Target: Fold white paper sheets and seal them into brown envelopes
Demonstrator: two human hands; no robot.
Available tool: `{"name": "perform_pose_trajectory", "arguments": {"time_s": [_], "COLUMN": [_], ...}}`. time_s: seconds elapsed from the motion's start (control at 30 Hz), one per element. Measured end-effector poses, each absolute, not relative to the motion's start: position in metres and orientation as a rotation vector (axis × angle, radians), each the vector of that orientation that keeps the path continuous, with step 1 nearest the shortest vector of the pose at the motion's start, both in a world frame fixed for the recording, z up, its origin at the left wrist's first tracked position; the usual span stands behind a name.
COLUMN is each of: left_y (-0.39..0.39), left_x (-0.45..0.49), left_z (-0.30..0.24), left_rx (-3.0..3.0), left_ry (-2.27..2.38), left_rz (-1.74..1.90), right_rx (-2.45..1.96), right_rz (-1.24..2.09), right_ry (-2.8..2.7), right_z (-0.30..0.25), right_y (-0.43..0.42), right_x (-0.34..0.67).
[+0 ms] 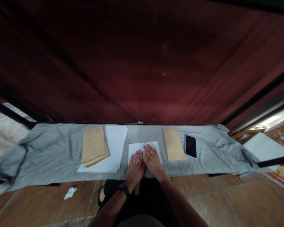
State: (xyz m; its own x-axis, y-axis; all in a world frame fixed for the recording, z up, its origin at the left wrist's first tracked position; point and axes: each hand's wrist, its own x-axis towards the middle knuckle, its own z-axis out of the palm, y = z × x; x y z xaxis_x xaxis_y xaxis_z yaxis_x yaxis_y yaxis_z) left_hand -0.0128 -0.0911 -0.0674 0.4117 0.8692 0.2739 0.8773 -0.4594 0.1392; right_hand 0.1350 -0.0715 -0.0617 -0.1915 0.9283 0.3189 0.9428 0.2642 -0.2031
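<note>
A folded white sheet of paper lies in the middle of a grey cloth spread over a low surface. My left hand rests flat on the sheet's near left part, fingers stretched out. My right hand lies flat beside it on the sheet, fingers spread and pointing away from me. A dark band sits on my left wrist. Neither hand holds anything.
A stack of brown envelopes lies on larger white sheets at the left. A single brown envelope and a dark phone lie at the right. A dark red curtain hangs behind. Tiled floor below, with a paper scrap.
</note>
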Motion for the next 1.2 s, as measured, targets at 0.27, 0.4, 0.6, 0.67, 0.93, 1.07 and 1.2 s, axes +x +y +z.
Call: {"name": "perform_pose_trajectory", "arguments": {"time_s": [0.27,0.4,0.6,0.67,0.93,1.07,1.2], "left_y": [-0.090,-0.093,-0.080,-0.066,-0.031,-0.045,-0.065], "left_x": [-0.016,-0.019,-0.008,0.003,0.008,-0.015,-0.029], "left_z": [-0.071,-0.075,-0.075,-0.070,-0.071,-0.076,-0.078], "left_rx": [-2.579,-2.525,-2.459,-2.499,-2.537,-2.455,-2.391], "left_ry": [-1.632,-1.715,-1.787,-1.758,-1.761,-1.788,-1.816], "left_rz": [-0.517,-0.581,-0.636,-0.642,-0.560,-0.594,-0.639], "right_rx": [-1.759,-1.848,-1.877,-1.878,-1.892,-1.893,-1.889], "right_rz": [-0.073,-0.135,-0.189,-0.181,-0.179,-0.168,-0.170], "right_ry": [-2.152,-2.067,-2.057,-2.059,-2.031,-2.027,-2.017], "right_z": [-0.072,-0.074,-0.077,-0.076,-0.073,-0.072,-0.073], "right_y": [-0.059,-0.059,-0.070,-0.071,-0.070,-0.070,-0.071], "right_x": [0.142,0.161,0.174,0.174,0.173,0.172,0.171]}}
